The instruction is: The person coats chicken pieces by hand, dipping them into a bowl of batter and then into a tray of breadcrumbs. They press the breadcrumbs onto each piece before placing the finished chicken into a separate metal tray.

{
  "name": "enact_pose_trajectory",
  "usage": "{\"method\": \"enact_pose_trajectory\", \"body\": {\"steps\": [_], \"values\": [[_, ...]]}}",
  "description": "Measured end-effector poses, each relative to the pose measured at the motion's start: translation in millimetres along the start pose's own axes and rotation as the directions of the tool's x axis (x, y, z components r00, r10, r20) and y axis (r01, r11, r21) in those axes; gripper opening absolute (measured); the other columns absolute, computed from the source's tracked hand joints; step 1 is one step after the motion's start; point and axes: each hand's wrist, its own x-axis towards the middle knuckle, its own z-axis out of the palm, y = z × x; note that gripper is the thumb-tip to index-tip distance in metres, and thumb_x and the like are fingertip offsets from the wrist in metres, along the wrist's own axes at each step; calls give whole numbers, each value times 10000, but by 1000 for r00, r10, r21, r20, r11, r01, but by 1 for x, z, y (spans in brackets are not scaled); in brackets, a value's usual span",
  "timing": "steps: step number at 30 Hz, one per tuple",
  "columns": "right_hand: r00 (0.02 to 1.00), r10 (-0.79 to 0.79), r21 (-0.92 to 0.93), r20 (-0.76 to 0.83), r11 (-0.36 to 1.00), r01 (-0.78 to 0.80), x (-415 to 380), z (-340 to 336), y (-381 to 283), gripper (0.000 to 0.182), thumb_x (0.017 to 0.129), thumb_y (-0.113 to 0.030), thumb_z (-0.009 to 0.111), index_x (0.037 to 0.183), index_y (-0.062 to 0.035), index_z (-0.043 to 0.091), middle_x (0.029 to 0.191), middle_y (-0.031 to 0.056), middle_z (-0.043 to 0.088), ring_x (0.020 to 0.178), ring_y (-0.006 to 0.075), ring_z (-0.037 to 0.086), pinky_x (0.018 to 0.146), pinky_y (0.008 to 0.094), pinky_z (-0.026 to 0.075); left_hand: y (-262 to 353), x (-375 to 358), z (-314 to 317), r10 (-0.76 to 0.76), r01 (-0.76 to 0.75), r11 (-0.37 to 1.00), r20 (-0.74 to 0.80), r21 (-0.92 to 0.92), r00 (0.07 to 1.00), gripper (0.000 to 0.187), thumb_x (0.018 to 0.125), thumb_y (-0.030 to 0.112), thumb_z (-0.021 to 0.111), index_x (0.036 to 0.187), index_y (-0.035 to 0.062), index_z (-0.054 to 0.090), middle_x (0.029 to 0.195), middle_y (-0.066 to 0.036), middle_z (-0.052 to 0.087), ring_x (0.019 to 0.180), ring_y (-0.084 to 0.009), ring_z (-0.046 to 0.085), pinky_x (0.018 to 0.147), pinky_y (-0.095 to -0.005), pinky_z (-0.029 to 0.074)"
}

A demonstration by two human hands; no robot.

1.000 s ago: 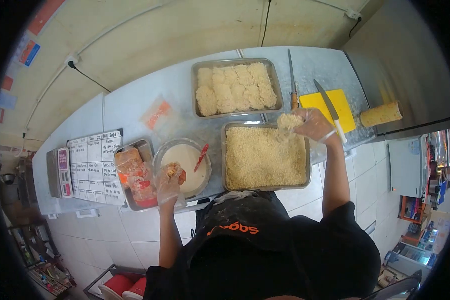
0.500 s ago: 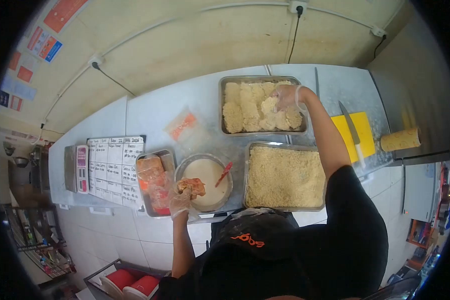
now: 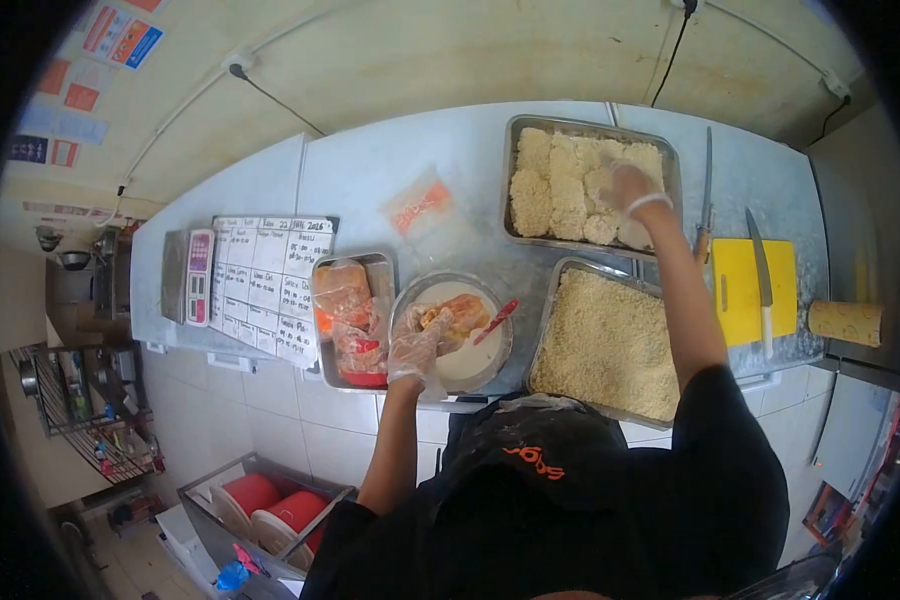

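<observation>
My left hand (image 3: pixel 415 352), in a clear plastic glove, grips a reddish piece of meat (image 3: pixel 458 318) over a round bowl (image 3: pixel 503 362) of pale batter. A red-handled utensil (image 3: pixel 496 321) rests in that bowl. Left of it stands a metal tray (image 3: pixel 320 368) with bagged orange-red meat (image 3: pixel 342 292). My right hand (image 3: pixel 633 187), gloved and blurred, is over the right part of a metal tray (image 3: pixel 510 150) of crumb-coated pieces (image 3: pixel 567 180); its fingers are smeared by motion. Nearer me is a tray of pale crumbs (image 3: pixel 605 345).
A yellow board (image 3: pixel 735 290) with a white-handled knife (image 3: pixel 763 290) lies at the right, beside a patterned roll (image 3: pixel 845 322). Another long blade (image 3: pixel 708 190) lies near the crumbed tray. A written chart (image 3: pixel 270 280) and a scale (image 3: pixel 200 278) are at the left.
The view has shifted, so the table sits further right. My left hand has brought the meat over the batter. The crumbed piece under my right hand is no longer visibly held up.
</observation>
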Motion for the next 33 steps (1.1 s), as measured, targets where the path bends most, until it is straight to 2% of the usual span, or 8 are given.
{"method": "enact_pose_trajectory", "body": {"steps": [3,7,10,15,18,29,32,33], "values": [[975,-173,345,-138,914,211,-55,4,-62,454,876,-313,611,1252,-64,560,1122,208,641,1033,345,624,912,412,485,-1,2,8,16,-8,989,48,-150,999,337,890,67,633,1192,-6,504,1110,-152,614,907,-241,680,695,-336,630],[885,-458,672,-79,631,387,-117,25,-135,316,858,-245,642,1074,-15,664,940,145,704,842,236,676,787,337,532,-17,11,7,104,-109,994,134,32,985,461,836,72,701,1237,-12,488,1146,-147,604,964,-232,657,745,-334,607],[938,-347,888,-11,427,169,-146,48,-171,352,816,-256,698,1046,9,663,901,142,702,794,216,669,744,338,530,-17,1,8,242,-266,960,220,86,945,523,806,97,745,1248,-11,488,1154,-134,605,995,-210,640,807,-325,576],[926,-354,831,-132,471,298,-166,56,-181,355,765,-219,747,1010,25,667,860,133,692,760,168,635,719,314,513,-16,-23,8,314,-379,907,305,184,899,494,803,127,753,1231,6,539,1108,-98,624,998,-185,610,901,-289,485],[900,-414,860,-136,402,315,-171,54,-182,348,761,-186,743,1017,35,660,848,124,680,755,147,617,716,303,508,-28,-27,3,-63,66,997,76,-29,995,464,793,111,768,1199,-1,573,1057,-86,640,968,-167,614,859,-280,496],[885,-461,987,65,159,10,-179,50,-204,326,759,-26,690,1072,34,622,960,53,660,867,108,602,795,265,491,-36,-72,-19,239,-256,965,213,54,947,467,802,98,752,1213,1,552,1110,-83,645,946,-151,642,815,-286,542],[872,-483,953,-77,223,207,-182,37,-213,303,748,-3,669,1048,16,626,955,46,657,894,116,607,805,275,492,-53,-68,-26,-11,-13,994,207,112,978,471,820,107,739,1239,29,537,1122,-88,643,1001,-176,637,817,-282,541],[847,-507,922,-157,231,310,-184,34,-215,307,738,7,665,1044,-2,631,952,47,658,897,133,616,813,289,494,-55,-75,-27,-65,122,977,298,-175,952,429,931,289,617,1276,55,512,1142,-84,639,1035,-199,631,826,-279,537]]}}
